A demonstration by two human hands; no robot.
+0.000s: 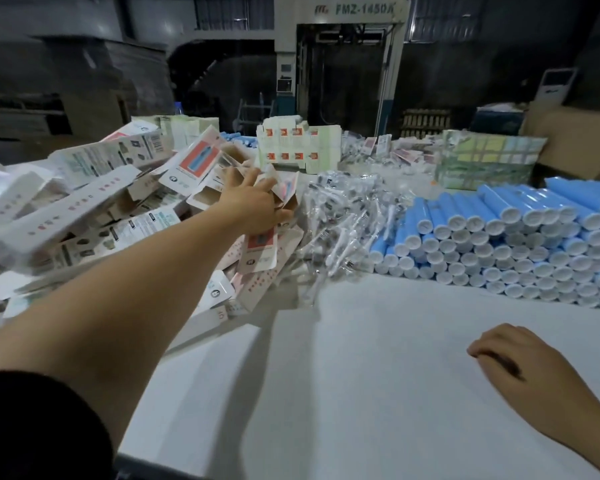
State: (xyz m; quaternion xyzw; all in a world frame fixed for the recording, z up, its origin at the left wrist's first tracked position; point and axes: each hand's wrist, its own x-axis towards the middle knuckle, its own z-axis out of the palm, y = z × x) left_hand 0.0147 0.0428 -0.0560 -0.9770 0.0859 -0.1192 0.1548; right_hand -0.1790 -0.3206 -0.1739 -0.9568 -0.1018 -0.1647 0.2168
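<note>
Left hand (253,206) reached into pile (84,220), fingers clamped on carton (258,252). Right hand (520,365) rested loosely curled, empty, on table (343,375).

A: Entry: the left hand (257,202) hides its own palm side against the carton pile (94,216); grip or mere touch cannot be told. Its fingers are blurred.
B: Noted. The right hand (520,365) curls its fingertips under, out of sight; its forearm is cut by the right and bottom edges.
A: Carton print is too small and blurred to read. The blue tubes (499,237) run off the right edge.
B: The bagged items (336,216) are indistinct through their plastic. Lower cartons lie buried.
</note>
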